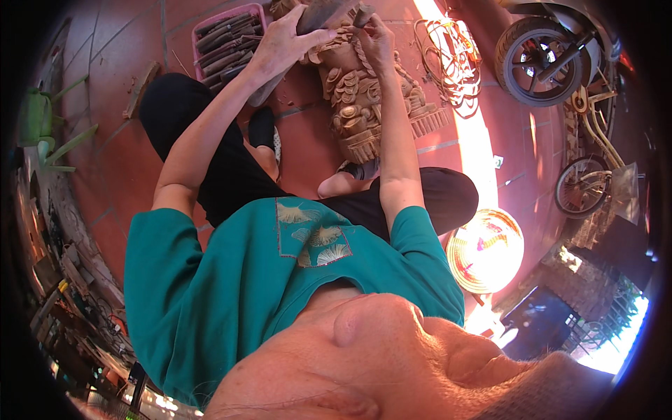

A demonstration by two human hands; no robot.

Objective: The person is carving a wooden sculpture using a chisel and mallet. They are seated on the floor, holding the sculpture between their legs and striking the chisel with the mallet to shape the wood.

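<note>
Wrapped round a dark, club-like wooden mallet [323,15], my left hand [292,36] is at the top of the view. My right hand [378,47] is closed just right of it, fingers gripping a chisel [362,15] whose short brown end sticks up. The chisel's lower part is hidden. Under and between both hands lies a brown wood carving [355,105] with deep relief of rounded coin-like discs and ridged ends. It rests on the floor between my bent legs, and its far end is partly covered by the hands.
Left of the carving, a pink basket [197,42] holds several dark tools. A small wood block [142,89] and green chair [42,119] are farther left. Coiled cord [451,66], a motorbike wheel [537,61], a small bicycle [584,183] and a woven hat [485,250] are right.
</note>
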